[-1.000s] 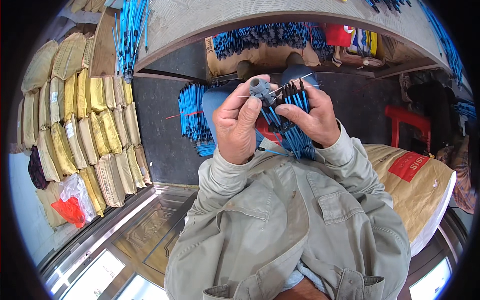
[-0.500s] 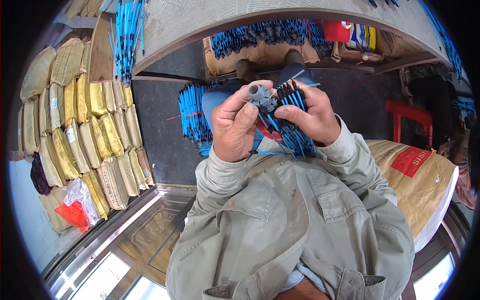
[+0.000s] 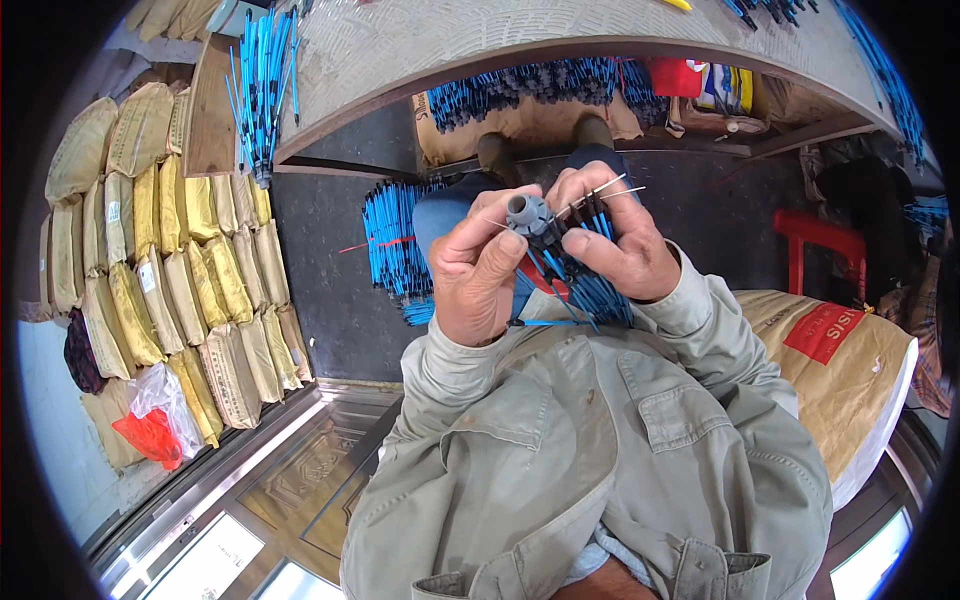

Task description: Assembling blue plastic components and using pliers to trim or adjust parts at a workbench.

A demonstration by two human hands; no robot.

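Observation:
A grey plastic hub with a round open end and notches around its side is pinched by the thumb and fingers of my left hand. My right hand is closed around the top of a bunch of blue rods with black ends, close beside the hub. Thin silvery wires stick out past the fingers of my right hand. Some rods appear to join the hub, but the fingers hide how. Below the hub, a red strip shows against the bunch.
A textured table curves across the front, with a blue rod bundle at its left corner. More blue bundles lie left of my legs. Wrapped packages are stacked far left. At right are a red stool and a paper sack.
The whole view has shifted slightly, with the hands a little lower in it. The wires at my right hand now point at a different angle. Both hands keep their holds.

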